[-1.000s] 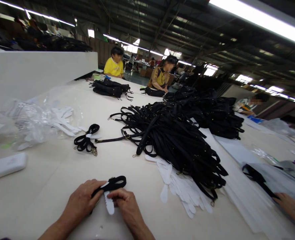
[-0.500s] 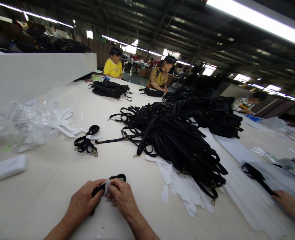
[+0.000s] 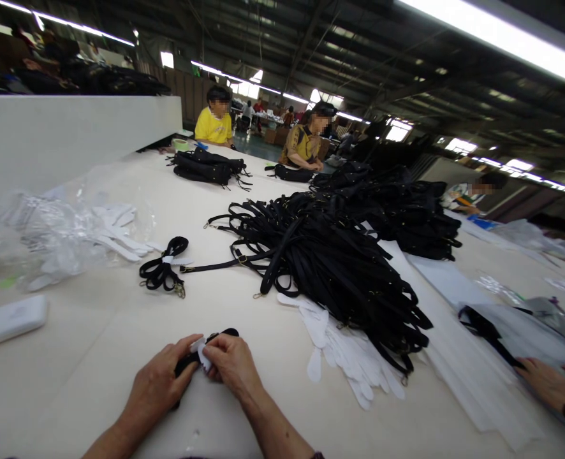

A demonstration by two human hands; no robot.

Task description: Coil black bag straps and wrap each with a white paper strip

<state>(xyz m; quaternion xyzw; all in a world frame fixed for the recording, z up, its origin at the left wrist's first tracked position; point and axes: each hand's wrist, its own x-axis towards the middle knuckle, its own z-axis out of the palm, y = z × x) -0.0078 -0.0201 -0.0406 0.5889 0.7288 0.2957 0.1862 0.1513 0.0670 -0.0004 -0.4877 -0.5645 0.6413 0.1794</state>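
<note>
My left hand (image 3: 161, 377) is closed around a folded black strap (image 3: 187, 363), whose loop (image 3: 229, 332) sticks out beyond my fingers. A white paper band (image 3: 203, 358) sits across the strap between my two hands. My right hand (image 3: 229, 361) pinches the band between thumb and forefinger. Farther up the table lies a bundled black strap (image 3: 164, 271), wrapped with a white band and showing a metal clasp. To the right is a large pile of black straps (image 3: 321, 255), with loose white paper bands (image 3: 344, 357) beside and partly under it.
Clear plastic with white bands (image 3: 72, 236) lies at the left, near a white slab-like object (image 3: 12, 322). Black bags (image 3: 210, 167) are on the far table. A co-worker's hands (image 3: 548, 382) work at the right edge; other people stand across the table.
My right hand has pulled the white band a little, and more of it shows now. A second hand of the co-worker has come into view at the right edge.
</note>
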